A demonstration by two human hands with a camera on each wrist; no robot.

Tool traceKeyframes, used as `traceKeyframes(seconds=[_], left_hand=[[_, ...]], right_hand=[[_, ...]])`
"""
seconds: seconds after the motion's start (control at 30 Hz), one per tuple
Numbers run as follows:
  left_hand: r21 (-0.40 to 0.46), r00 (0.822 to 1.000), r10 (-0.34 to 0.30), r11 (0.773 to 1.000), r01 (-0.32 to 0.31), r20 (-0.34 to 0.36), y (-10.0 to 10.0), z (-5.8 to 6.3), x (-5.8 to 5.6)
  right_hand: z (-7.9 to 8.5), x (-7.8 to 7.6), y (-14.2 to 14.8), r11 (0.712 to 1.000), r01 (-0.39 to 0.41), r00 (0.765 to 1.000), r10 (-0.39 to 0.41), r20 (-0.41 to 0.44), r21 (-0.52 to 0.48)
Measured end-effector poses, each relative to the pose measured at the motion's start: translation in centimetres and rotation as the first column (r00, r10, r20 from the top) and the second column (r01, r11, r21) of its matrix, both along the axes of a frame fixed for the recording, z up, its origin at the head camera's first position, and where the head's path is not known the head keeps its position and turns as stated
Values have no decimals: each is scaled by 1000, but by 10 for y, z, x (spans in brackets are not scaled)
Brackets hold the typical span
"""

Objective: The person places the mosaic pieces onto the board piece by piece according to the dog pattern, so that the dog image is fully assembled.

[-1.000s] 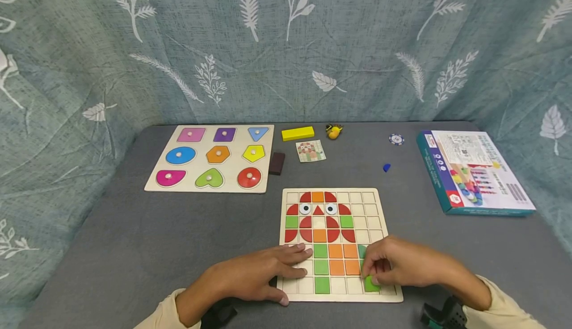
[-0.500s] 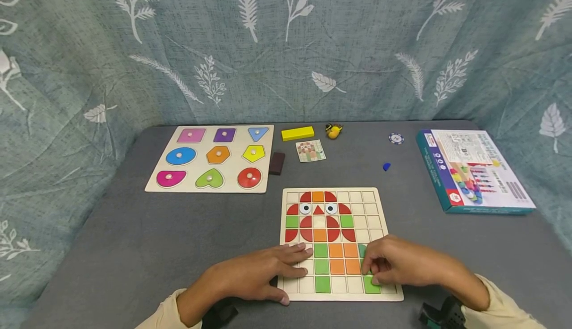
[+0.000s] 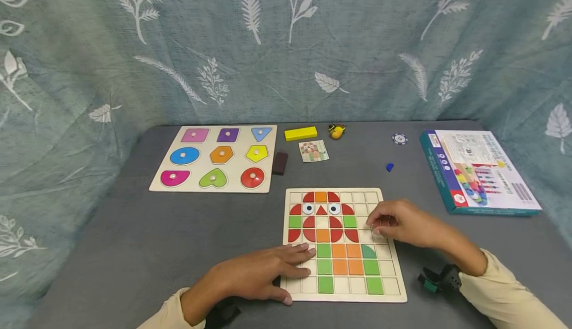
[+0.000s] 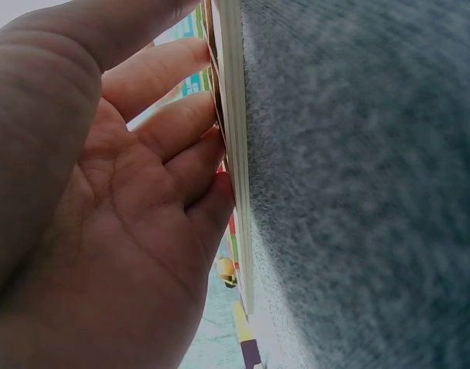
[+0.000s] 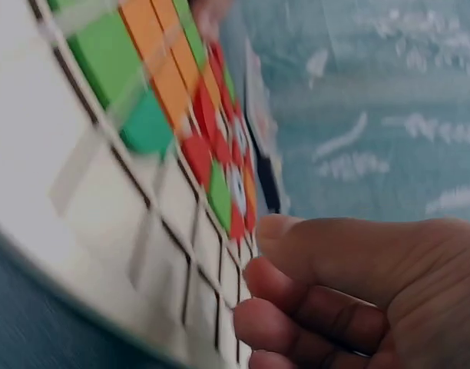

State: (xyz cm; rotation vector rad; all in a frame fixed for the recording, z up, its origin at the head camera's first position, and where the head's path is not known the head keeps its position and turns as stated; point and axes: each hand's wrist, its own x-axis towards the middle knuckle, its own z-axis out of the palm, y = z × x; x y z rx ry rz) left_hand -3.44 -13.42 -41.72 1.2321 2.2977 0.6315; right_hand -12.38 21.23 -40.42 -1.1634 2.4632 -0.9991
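A wooden grid board lies at the front of the table, with flat coloured tiles in part of its cells. My left hand rests on its left edge with fingers spread straight. In the left wrist view the fingers lie along the board's side. Over the right part of the board hovers my right hand, fingers loosely curled and no tile showing between them. At the lower right of the pattern sit a teal quarter-round tile, a green square tile and another green tile.
Behind on the left lies a knobbed shape puzzle. Past the board are a dark block, a yellow block, a picture card, a bee figure, a poker chip and a blue piece. A box stands right.
My right hand presses the lower green tile flat into its cell, lets go, and moves up and away to the board's right side. My left hand stays put.
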Motion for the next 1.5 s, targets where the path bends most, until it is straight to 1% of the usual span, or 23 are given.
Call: traceKeyframes(seconds=[0.1,0.23,0.3,0.47,0.63,0.8,0.97,1.13,1.33,1.5], left_hand=[[7,1000,-12,1000,12,-1,1,-1,1],[14,1000,-19,1000,19,-6,1,-3,1],[14,1000,-18,1000,18,-7,1,-2,1],[9,1000,-2,1000,2,12,-1,1,1],[8,1000,-4,1000,4,14,-1,1,1],[8,1000,-5,1000,5,7,-1,0,1],[13,1000,3,1000,-3,3,-2,0,2],[18,1000,-2,1000,2,0,-2,0,2],[14,1000,2,1000,-2,-3,-3,0,2],[16,1000,-6,1000,6,-4,-2,-1,2]], right_hand=[[-2,-14,8,995,95,994,-94,-50,27],[-3,-31,16,976,214,971,-208,-115,37],[-3,-38,19,968,251,961,-245,-128,29],[-5,-57,23,950,313,940,-312,-140,-10],[-11,-71,26,924,380,902,-378,-209,-30],[-18,-81,28,909,417,879,-407,-249,-14],[-21,-88,25,901,434,869,-416,-266,8],[-20,-92,22,893,446,868,-415,-273,60],[-22,-94,17,897,433,864,-383,-326,94],[-23,-91,16,898,429,870,-381,-313,101]])
